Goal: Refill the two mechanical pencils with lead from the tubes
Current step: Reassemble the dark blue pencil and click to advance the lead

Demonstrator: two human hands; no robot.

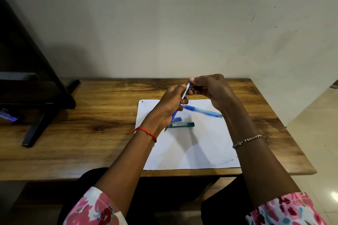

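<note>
My left hand (171, 104) grips a dark blue mechanical pencil (186, 91) above a white paper sheet (192, 144), its silver upper end tilted up and its tip pointing down past my wrist. At that upper end my right hand (210, 88) pinches the pencil's top with thumb and fingertips; a thin dark lead pokes down just beneath it. A second, light blue pencil (203, 110) lies on the sheet behind my hands. Close to my left wrist lie a blue lead tube (177, 119) and, nearer me, a green lead tube (182, 124).
The sheet rests on a wooden desk (91, 124) set against a plain wall. A black stand with splayed legs (42, 104) takes up the desk's left part. The desk's right edge drops off to a tiled floor (318, 142).
</note>
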